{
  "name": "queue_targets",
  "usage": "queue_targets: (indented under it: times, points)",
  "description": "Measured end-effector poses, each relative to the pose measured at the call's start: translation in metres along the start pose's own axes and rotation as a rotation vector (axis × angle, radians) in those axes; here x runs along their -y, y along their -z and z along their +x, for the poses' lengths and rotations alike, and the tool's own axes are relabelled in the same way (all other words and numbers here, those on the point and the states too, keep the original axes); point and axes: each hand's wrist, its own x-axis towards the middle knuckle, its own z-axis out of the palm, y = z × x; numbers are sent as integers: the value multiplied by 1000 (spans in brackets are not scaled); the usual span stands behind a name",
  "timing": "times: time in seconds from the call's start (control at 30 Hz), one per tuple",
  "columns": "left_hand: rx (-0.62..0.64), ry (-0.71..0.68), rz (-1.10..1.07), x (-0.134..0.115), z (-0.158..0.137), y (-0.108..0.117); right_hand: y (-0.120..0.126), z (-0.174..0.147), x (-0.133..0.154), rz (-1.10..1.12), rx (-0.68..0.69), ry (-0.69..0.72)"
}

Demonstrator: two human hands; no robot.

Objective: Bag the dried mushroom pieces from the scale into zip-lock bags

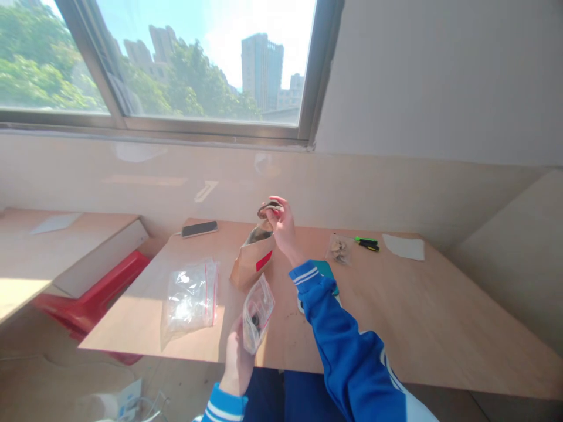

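Note:
My right hand [282, 227] pinches a dark brown, curled piece with a pale rim, which looks like a dried mushroom [269, 207], just over the mouth of a brown paper bag [247, 265]. The paper bag stands open on the table and carries a red label; its contents are mostly hidden. Nearer to me, my left hand [237, 356] grips a clear zip bag [264, 302] with its mouth spread open. A small dark piece [255, 320] lies inside that zip bag.
Flat clear zip bags [191, 295] lie left on the wooden table [422, 316], with a phone [199, 228] behind them. A teal object [324, 269] is partly under my right sleeve. Farther right are a small bag of beige pieces [339, 249], green-black cutters [368, 243] and white paper [404, 247].

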Motion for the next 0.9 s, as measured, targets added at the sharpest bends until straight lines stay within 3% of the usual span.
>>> queue_targets:
  times: [0.13,0.27,0.5,0.63,0.73,0.83,0.9]
  points:
    - [-9,72,-44,-1,-6,4,8,-4,-4,-145,231,-4]
    - [-106,201,-179,6,4,4,12,-8,1,-210,333,-27]
    - [-125,314,-320,-1,8,0,12,-5,-1,-90,251,-20]
    - [-146,343,-266,-7,5,0,15,-3,1,-290,376,-25]
    - [-136,279,-246,-8,6,1,16,-5,8,-532,503,42]
    - [-96,216,-253,-7,7,3,15,-13,18,-697,468,134]
    - [-72,223,-260,-7,8,6,15,-25,28,-688,403,144]
